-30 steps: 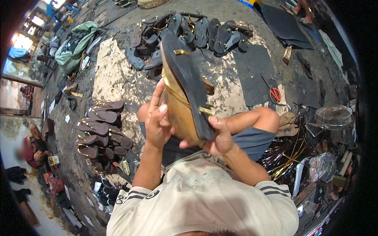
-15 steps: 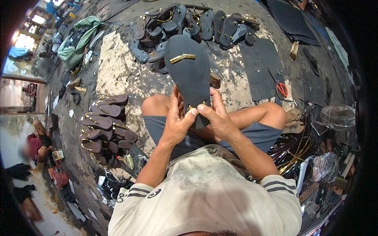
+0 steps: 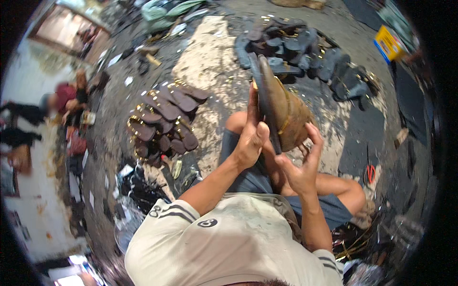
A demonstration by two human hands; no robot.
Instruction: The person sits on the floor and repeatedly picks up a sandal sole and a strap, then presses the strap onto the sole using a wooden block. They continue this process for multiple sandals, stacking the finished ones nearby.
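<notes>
A black-soled sandal [image 3: 269, 107] stands on edge in front of me, fitted around a brown foot-shaped last [image 3: 288, 114]. A thin gold strap crosses the last. My left hand [image 3: 250, 145] supports the sandal from the sole side, its fingers up along the sole and its thumb near the edge. On the other side, my right hand [image 3: 305, 167] has its fingers apart and curved by the heel of the last. Blur hides whether those fingertips touch it.
Stacked brown sandals with gold straps [image 3: 164, 114] lie on the left. More dark sandals [image 3: 296, 45] are heaped ahead. Red-handled scissors [image 3: 370, 174] rest on a black sheet [image 3: 360, 138] at right. A yellow box [image 3: 389, 44] stands far right. Another person [image 3: 64, 100] sits far left.
The sandal has turned from showing its flat sole to an edge-on view with the last visible. My right hand has let go of the heel end and opened. The view has swung left.
</notes>
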